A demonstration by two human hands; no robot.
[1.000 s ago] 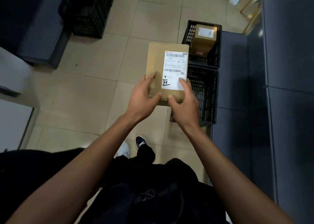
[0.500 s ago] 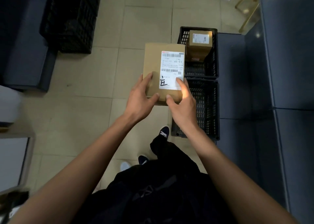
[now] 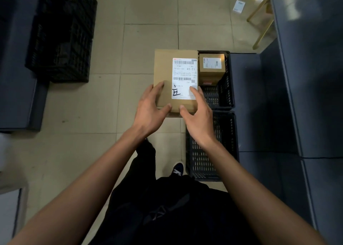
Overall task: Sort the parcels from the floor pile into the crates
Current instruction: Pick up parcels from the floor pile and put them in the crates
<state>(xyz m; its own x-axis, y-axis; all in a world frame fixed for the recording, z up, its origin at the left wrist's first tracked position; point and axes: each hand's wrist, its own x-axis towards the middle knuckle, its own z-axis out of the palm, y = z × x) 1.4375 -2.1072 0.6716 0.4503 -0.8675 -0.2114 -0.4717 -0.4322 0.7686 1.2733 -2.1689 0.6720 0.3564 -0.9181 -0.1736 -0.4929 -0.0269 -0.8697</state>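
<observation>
Parcel (image 3: pixel 165 74), flat brown cardboard box, is held up in the air in both hands, label (image 3: pixel 184 77) face-up toward the head camera. Judgement: it is held this way so the printed codes and the handwritten mark at the label's near end can be read before a crate is chosen.

Left hand (image 3: pixel 150 107): grasping the parcel's near-left corner, fingers spread flat on the top face, thumb hooked along the near edge. Right hand (image 3: pixel 198 114): grasping the near-right corner, fingertips lying on the label's lower right, thumb on the near edge close to the left thumb. Neither hand is clenched tight; fingers are moderately spread.

The parcel sits over bare floor tile (image 3: pixel 148 40), its right edge just beside the far crate (image 3: pixel 229 81). That crate already holds a smaller box (image 3: pixel 211 68) against its far wall. The near crate (image 3: pixel 230 148) lies directly behind it along the grey cabinet (image 3: pixel 278 100); what I can see of it holds nothing. A third dark crate (image 3: pixel 61 33) stands well apart at the far left.

Judgement: sorting step in hand, destination not yet committed.
</observation>
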